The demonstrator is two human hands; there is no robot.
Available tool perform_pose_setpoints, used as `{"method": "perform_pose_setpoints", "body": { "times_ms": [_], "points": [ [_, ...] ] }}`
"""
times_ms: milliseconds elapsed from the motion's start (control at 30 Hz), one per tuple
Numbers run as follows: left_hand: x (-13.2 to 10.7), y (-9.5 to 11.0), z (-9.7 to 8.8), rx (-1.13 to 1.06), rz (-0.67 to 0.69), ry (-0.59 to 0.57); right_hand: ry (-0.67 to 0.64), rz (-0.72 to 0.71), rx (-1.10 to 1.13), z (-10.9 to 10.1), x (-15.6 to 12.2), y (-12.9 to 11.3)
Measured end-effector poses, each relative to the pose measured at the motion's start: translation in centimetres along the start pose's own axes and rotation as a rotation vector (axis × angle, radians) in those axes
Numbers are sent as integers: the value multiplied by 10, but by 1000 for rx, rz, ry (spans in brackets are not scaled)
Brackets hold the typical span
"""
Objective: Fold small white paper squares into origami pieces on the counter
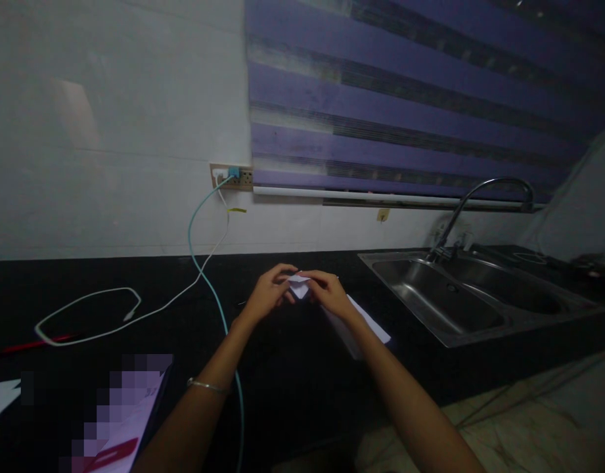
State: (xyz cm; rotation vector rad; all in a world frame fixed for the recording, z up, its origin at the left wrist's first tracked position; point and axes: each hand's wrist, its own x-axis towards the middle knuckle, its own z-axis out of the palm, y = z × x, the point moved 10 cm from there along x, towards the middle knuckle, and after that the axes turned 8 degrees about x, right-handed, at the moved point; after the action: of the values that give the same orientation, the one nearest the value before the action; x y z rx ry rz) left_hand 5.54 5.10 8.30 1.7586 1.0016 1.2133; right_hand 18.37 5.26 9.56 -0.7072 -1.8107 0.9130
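Both hands meet over the black counter [302,387], just left of the sink [433,299]. The left hand [268,291] and right hand [329,293] each pinch a small folded paper [299,286] between the fingertips, held just above the counter. A flat white sheet [370,323] lies under the right wrist, between the hands and the sink. A white cable [88,295] loops further left.

Left of sink [430,295], folded paper [299,286] mostly hidden by fingers of left hand [267,293] & right hand [329,293]. Btwn paper & sink, white sheet [368,322] partly under right forearm. Far left of sink, booklet [129,427] pixelated.
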Motion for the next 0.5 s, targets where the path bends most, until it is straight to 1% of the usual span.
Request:
{"method": "perform_pose_setpoints", "body": {
  "times_ms": [67, 167, 267, 333, 400, 467, 500],
  "points": [
    [0, 4, -1, -37, 9, -9, -4, 57, 106, 0, 0, 5],
    [0, 6, -3, -58, -11, -2, -16, 101, 250, 2, -1, 7],
    [-2, 4, -7, -52, -55, 31, -34, 137, 325, 5, -1, 10],
    [-2, 0, -9, -35, -86, 38, -16, 156, 308, 4, 0, 15],
    [-1, -4, -6, -38, -100, 4, 31, 153, 243, 1, 1, 20],
    [0, -5, 0, -64, -93, -47, 68, 129, 196, -2, 2, 20],
    [1, -6, 2, -79, -87, -53, 77, 116, 194, -3, 2, 18]
  ]
}}
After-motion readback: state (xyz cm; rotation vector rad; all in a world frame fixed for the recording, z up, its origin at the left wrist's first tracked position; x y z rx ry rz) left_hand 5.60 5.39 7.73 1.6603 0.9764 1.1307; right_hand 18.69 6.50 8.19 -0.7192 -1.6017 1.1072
